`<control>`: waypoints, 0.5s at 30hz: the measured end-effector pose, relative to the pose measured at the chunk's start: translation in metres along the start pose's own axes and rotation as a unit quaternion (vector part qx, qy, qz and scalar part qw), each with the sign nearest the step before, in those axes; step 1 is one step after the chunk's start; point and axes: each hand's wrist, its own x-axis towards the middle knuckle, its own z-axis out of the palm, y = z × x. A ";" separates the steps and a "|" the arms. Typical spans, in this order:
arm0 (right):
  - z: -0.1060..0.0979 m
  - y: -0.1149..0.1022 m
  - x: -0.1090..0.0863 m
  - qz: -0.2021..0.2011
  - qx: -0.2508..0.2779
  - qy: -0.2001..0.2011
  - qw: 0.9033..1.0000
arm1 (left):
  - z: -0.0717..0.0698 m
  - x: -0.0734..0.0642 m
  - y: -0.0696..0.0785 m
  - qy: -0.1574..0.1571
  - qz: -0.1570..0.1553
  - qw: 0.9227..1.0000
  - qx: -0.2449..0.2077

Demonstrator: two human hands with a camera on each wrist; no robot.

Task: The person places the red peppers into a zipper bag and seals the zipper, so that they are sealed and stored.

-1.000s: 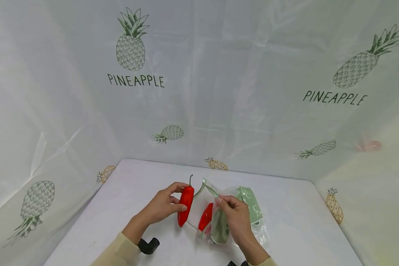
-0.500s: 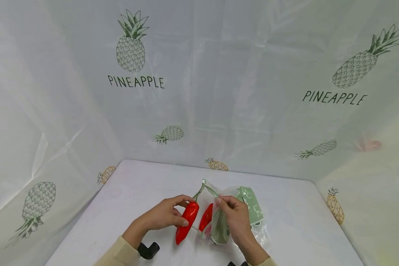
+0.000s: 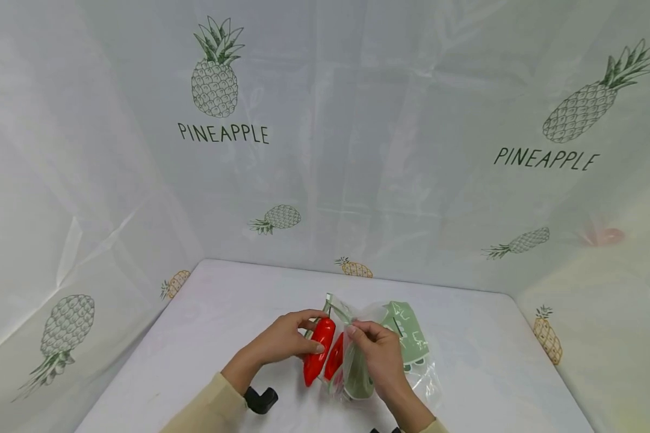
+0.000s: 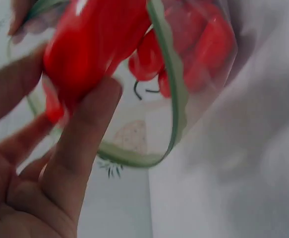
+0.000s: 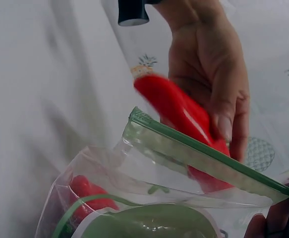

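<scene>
My left hand holds a glossy red chili pepper between thumb and fingers, tilted, at the mouth of a clear zip bag with a green print. In the right wrist view, the pepper's stem end passes behind the bag's green zip edge. My right hand pinches that edge and keeps the mouth spread apart. Several red peppers lie inside the bag, seen through the plastic in the left wrist view; two dark stems show there.
The bag rests on a white table. White curtains with pineapple prints hang behind and at both sides. A black wrist mount sits below my left wrist.
My left hand has moved right with the chili pepper, from beside the bag to its mouth, tilting the pepper. My right hand stays at the bag's edge.
</scene>
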 end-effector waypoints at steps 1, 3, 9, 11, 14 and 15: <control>0.000 0.000 0.000 0.000 -0.001 -0.002 1.000 | 0.003 0.002 0.001 0.013 0.001 1.000 0.000; 0.000 0.000 -0.001 -0.002 -0.005 -0.002 1.000 | 0.011 0.006 0.003 0.036 0.004 0.999 0.001; -0.001 0.003 -0.001 -0.008 -0.013 -0.002 1.000 | 0.031 0.014 0.008 0.101 0.009 0.995 0.012; 0.000 0.004 0.000 -0.007 -0.009 -0.006 1.000 | 0.036 0.015 0.009 0.119 0.007 0.993 0.006; 0.002 0.005 0.000 -0.008 0.000 -0.007 1.000 | 0.044 0.016 0.008 0.135 0.008 0.991 -0.002; 0.002 0.005 0.000 -0.009 0.003 -0.007 1.000 | 0.047 0.016 0.008 0.139 0.010 0.990 -0.001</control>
